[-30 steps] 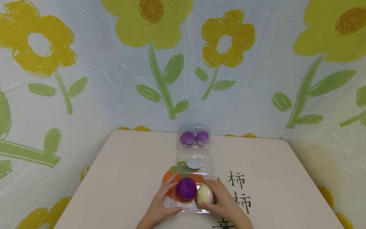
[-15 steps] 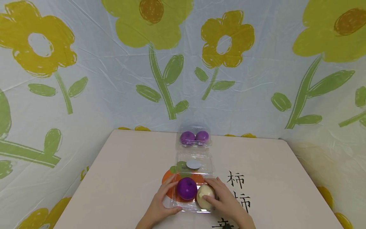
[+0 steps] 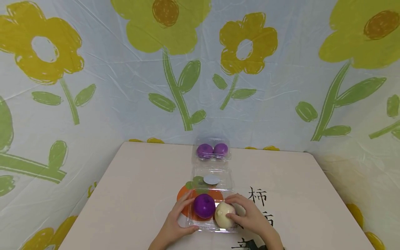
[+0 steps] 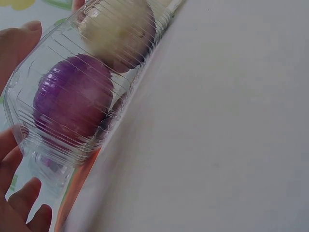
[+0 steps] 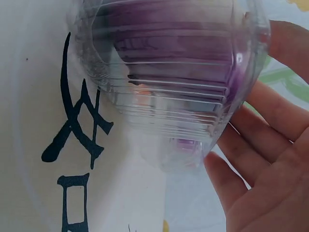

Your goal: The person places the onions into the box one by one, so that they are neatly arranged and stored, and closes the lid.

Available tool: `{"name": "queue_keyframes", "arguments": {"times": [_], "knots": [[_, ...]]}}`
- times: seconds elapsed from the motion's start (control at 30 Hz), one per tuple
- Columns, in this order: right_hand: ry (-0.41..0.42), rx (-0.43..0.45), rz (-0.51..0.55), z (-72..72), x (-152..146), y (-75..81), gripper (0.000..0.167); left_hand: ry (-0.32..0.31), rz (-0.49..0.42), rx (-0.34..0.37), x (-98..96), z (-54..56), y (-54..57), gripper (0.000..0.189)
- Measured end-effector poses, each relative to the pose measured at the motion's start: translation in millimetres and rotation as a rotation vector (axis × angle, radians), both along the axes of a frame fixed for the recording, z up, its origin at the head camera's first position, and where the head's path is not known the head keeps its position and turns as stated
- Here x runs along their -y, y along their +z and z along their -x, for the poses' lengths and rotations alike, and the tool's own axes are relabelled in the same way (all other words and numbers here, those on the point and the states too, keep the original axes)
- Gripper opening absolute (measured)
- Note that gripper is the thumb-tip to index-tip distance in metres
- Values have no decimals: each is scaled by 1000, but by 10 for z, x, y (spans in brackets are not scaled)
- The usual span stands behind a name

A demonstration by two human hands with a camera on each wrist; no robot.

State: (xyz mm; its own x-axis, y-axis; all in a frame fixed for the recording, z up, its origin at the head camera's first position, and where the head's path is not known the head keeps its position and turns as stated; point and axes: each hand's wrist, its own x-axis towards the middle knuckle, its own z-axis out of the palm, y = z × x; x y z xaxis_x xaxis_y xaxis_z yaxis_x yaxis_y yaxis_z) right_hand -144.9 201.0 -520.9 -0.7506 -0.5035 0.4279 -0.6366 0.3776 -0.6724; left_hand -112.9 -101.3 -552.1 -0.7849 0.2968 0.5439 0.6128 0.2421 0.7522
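A clear plastic clamshell box lies unfolded on the table, its lid folded back flat. In its left half sits a glossy purple onion-like ball; in its right half, a round cream-white vegetable with purple on its side. My left hand holds the box's left end, thumb at the front corner and fingers along the side. My right hand spreads around the right end, thumb tip at the white vegetable. In the right wrist view its fingers lie loosely beside the ribbed box wall.
Behind stands another clear box with two purple balls inside. A white round label is on the open lid. The table carries an orange print and black characters. A flowered cloth encloses the back and sides.
My right hand has eased rightward off the white vegetable, its thumb sliding from the front toward its right side. The vegetable has turned slightly in place. My left hand has stayed still.
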Motion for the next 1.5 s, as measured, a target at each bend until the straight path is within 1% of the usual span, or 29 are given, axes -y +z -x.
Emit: {"name": "queue_keyframes", "arguments": {"times": [0.2,0.33,0.47,0.53,0.63,0.73,0.83,0.93,1.03,1.1,1.17,1.23,1.3,1.4,1.47,1.5], "knots": [[-25,13,20,11,-5,-20,25,-3,-2,-15,-3,14,-3,80],[-30,8,39,18,-11,-52,25,-2,1,-11,-6,9,1,80],[-45,-34,61,15,2,-67,30,-3,0,-17,-5,0,19,79],[-58,-48,76,0,25,-42,31,-5,0,-21,-3,3,10,78],[-65,-54,93,-42,69,40,32,-3,0,-21,-1,23,-63,78],[-60,-60,106,-69,97,96,33,4,8,-18,5,57,-199,80],[-55,-77,107,-52,74,49,36,7,19,-21,17,90,-320,84],[-56,-65,103,-13,26,-34,36,1,22,-13,30,104,-370,85],[-73,-14,110,27,-20,-83,30,-6,21,-5,34,107,-375,84],[-86,31,149,58,-40,-108,26,-9,20,-8,34,108,-370,83],[-111,87,222,92,-51,-126,23,-12,17,-19,35,111,-366,83],[-150,160,326,125,-52,-146,22,-16,13,-30,37,113,-363,82],[-216,250,432,156,-45,-159,23,-21,10,-35,39,115,-362,82],[-323,409,531,190,-29,-193,32,-26,6,-40,46,119,-367,81],[-349,521,560,213,-17,-225,42,-25,7,-44,49,122,-374,82],[-343,578,571,221,-13,-244,46,-24,8,-41,50,123,-377,82]]}}
